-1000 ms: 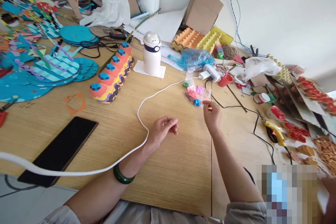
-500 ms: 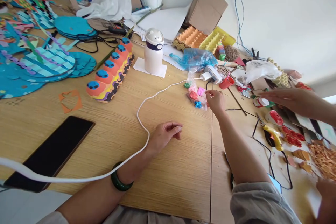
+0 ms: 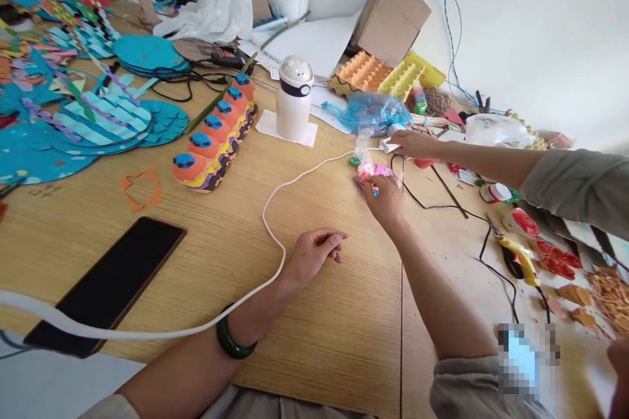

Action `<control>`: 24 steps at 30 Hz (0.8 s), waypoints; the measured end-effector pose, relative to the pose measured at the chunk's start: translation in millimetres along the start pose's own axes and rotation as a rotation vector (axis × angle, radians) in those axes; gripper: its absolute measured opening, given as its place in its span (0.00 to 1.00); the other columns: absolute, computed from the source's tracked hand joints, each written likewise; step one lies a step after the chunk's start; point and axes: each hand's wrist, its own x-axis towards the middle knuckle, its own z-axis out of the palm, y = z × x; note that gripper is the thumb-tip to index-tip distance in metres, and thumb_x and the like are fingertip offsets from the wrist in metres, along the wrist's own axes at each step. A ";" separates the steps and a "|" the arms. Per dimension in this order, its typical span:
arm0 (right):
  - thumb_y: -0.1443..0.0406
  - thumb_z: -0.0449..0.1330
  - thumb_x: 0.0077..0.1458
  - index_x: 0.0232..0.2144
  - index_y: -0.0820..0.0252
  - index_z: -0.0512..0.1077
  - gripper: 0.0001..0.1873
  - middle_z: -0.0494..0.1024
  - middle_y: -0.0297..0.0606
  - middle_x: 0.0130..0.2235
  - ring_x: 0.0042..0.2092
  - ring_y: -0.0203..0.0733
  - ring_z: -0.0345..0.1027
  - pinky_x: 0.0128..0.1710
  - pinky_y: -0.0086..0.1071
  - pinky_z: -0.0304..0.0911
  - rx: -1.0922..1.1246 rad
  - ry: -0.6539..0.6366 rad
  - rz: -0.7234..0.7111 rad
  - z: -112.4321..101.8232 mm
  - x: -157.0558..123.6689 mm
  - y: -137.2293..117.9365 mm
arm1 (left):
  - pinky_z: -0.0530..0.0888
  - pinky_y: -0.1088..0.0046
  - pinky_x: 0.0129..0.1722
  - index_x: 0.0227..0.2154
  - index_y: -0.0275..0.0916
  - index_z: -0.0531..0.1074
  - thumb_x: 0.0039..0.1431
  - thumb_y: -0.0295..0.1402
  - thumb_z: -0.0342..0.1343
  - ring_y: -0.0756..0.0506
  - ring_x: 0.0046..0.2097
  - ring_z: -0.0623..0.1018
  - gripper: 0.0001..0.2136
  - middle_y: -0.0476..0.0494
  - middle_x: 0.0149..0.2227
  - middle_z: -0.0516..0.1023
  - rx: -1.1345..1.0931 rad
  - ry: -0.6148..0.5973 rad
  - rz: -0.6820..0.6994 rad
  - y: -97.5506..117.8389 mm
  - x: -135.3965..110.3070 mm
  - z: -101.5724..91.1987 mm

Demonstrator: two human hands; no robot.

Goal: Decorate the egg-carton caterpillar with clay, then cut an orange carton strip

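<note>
My left hand (image 3: 314, 254) rests on the wooden table (image 3: 196, 255), fingers loosely curled with nothing in them; a green bangle (image 3: 233, 344) is on that wrist. My right hand (image 3: 384, 198) reaches forward onto a clear bag of small coloured paper pieces (image 3: 369, 167), with its fingers pinched on the bag. Another person's hand (image 3: 411, 143) comes in from the right and touches the white charger plug (image 3: 388, 142) just behind the bag.
A white cable (image 3: 270, 222) runs across the table under my left forearm. A black phone (image 3: 108, 288) lies at the left. A colourful egg-carton caterpillar (image 3: 213, 134), a white bottle (image 3: 293, 99), blue paper crafts (image 3: 98, 121) and a yellow glue gun (image 3: 515, 254) stand around.
My right hand shifted left onto the bag of coloured pieces. The other person's arm reached further in from the right, to the white plug. My left hand stayed put.
</note>
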 end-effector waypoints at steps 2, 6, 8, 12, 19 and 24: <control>0.67 0.55 0.60 0.36 0.54 0.80 0.13 0.85 0.42 0.42 0.48 0.55 0.71 0.45 0.46 0.66 0.044 -0.021 -0.007 1.0 -0.2 -6.8 | 0.78 0.73 0.33 0.38 0.34 0.82 0.51 0.40 0.69 0.51 0.28 0.78 0.16 0.47 0.30 0.79 -0.027 0.016 -0.033 0.5 0.5 -0.1; 0.67 0.55 0.60 0.35 0.54 0.80 0.12 0.85 0.40 0.42 0.48 0.53 0.72 0.46 0.45 0.66 0.102 -0.043 -0.044 4.6 -3.0 -22.1 | 0.81 0.68 0.41 0.41 0.34 0.81 0.52 0.38 0.69 0.49 0.32 0.83 0.15 0.43 0.37 0.83 -0.080 0.037 -0.059 1.5 1.1 -0.5; 0.67 0.56 0.60 0.35 0.55 0.79 0.11 0.84 0.41 0.40 0.48 0.52 0.72 0.46 0.44 0.66 0.115 -0.060 -0.069 7.6 -5.3 -29.1 | 0.81 0.69 0.40 0.41 0.35 0.81 0.52 0.38 0.69 0.49 0.32 0.82 0.16 0.44 0.36 0.82 -0.085 0.052 -0.047 2.5 1.2 -0.6; 0.67 0.55 0.61 0.34 0.55 0.79 0.11 0.82 0.41 0.37 0.45 0.50 0.73 0.45 0.42 0.66 0.162 -0.089 -0.102 14.3 -10.1 -39.8 | 0.78 0.72 0.31 0.36 0.35 0.81 0.50 0.42 0.70 0.52 0.26 0.75 0.16 0.51 0.26 0.75 -0.068 0.065 -0.006 6.2 1.0 0.0; 0.68 0.56 0.61 0.34 0.55 0.79 0.11 0.83 0.41 0.37 0.43 0.49 0.72 0.46 0.43 0.66 0.212 -0.111 -0.154 20.9 -18.4 -55.7 | 0.72 0.75 0.27 0.26 0.35 0.77 0.49 0.44 0.69 0.53 0.23 0.71 0.15 0.54 0.21 0.69 -0.017 0.050 0.015 11.2 1.0 0.8; 0.68 0.56 0.61 0.34 0.54 0.80 0.12 0.83 0.41 0.38 0.44 0.49 0.72 0.47 0.43 0.66 0.210 -0.112 -0.145 23.4 -20.3 -55.7 | 0.74 0.74 0.27 0.25 0.35 0.76 0.50 0.43 0.68 0.52 0.24 0.71 0.15 0.52 0.22 0.69 -0.020 0.048 0.011 12.2 -0.1 1.6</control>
